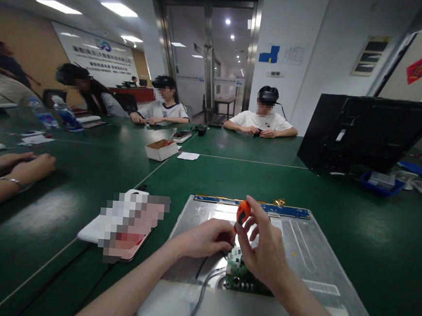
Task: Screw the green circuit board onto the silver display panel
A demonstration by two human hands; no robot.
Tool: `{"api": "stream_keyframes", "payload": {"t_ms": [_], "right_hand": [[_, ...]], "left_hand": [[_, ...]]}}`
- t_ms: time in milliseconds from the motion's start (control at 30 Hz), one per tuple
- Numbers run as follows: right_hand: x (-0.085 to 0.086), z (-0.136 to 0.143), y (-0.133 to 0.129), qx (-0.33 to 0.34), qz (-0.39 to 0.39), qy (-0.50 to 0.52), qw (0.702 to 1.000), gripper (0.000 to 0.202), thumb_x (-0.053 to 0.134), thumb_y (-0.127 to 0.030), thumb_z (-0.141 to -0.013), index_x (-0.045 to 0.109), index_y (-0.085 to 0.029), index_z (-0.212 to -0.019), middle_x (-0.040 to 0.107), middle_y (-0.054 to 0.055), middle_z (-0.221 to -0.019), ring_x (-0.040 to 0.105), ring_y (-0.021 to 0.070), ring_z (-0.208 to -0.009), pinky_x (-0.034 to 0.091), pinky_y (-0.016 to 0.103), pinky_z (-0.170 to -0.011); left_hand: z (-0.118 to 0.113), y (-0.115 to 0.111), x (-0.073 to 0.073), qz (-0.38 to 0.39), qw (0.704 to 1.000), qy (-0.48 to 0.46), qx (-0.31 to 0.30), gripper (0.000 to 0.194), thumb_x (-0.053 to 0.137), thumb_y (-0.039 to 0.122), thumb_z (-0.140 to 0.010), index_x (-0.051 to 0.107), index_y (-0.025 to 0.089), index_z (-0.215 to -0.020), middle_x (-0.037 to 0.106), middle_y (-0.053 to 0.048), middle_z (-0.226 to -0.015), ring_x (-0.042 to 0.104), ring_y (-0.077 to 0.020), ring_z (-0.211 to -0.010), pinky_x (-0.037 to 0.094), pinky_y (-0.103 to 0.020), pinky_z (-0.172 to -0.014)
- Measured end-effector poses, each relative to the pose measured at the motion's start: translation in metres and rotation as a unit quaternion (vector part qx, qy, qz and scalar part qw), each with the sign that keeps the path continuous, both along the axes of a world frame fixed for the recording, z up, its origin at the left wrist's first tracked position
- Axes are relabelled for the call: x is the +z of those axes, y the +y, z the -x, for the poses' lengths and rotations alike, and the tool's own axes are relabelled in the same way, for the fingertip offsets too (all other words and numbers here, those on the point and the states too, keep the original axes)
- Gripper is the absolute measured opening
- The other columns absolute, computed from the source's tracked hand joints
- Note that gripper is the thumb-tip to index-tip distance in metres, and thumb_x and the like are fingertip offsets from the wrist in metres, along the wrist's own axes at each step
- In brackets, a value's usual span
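An orange and black screwdriver (pixel 242 213) stands nearly upright above a metal panel (pixel 299 243). My right hand (pixel 264 247) has its thumb and a finger on the handle, so it is closed on it. Beside the lower end of the tool is my left hand (pixel 208 238), fingers curled together; what they pinch, if anything, is hidden. Below both hands, a green circuit board (pixel 237 269) lies on the panel, partly covered by my right hand. A grey cable (pixel 202 293) runs from the board toward the front. Along the panel's far edge is a blue strip board (pixel 287 211).
Left of the panel lie a white device (pixel 90 226) and a pink phone (pixel 130 251). Farther off are an open box (pixel 161 150), a black monitor (pixel 366 136) and a blue tray (pixel 381 185). Another person's hands (pixel 34 171) rest at the left; several people sit beyond.
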State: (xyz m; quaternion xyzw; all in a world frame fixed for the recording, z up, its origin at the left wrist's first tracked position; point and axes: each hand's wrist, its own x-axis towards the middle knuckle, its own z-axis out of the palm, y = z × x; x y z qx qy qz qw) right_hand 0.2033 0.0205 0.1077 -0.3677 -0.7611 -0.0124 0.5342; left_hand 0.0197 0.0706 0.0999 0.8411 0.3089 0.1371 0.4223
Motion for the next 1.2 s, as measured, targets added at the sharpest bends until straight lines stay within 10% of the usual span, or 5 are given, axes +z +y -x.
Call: {"api": "stream_keyframes", "payload": {"t_ms": [1200], "right_hand": [[0.0019, 0.0005, 0.0015, -0.019, -0.019, 0.007, 1.000, 0.046, 0.053, -0.021, -0.097, 0.038, -0.023, -0.141, 0.063, 0.004, -0.090, 0.061, 0.0150, -0.062, 0.047, 0.024, -0.047]], "left_hand": [[0.0001, -0.0017, 0.0036, -0.026, 0.999, 0.019, 0.008, 0.005, 0.062, 0.018, -0.084, 0.059, 0.017, -0.088, 0.063, -0.004, -0.091, 0.058, -0.0199, -0.084, 0.044, -0.030, -0.074]]}}
